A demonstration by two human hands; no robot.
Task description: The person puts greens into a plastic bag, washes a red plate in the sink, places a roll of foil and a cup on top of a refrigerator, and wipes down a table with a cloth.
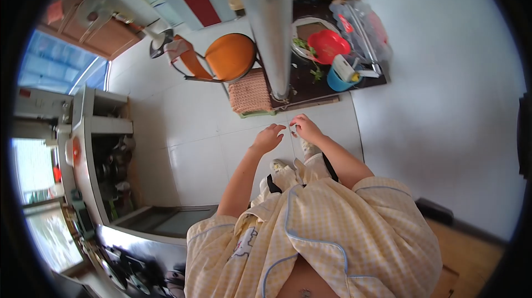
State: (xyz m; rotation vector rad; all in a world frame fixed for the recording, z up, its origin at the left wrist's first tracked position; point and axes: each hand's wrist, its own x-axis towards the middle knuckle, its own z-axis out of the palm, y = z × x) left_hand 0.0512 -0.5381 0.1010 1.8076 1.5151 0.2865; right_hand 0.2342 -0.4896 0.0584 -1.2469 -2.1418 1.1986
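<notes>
Left hand: fingers loosely parted, visibly empty. Right hand, just beside: fingers curled, any small content indeterminable. Beyond: 1 green stool with pink knitted cover; 1 dark low table bearing 1 red plastic bowl and 1 blue plastic bucket.

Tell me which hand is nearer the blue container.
Right. The right hand is in front of the blue container, slightly to its left; the left hand is farther left and also in front.
</notes>
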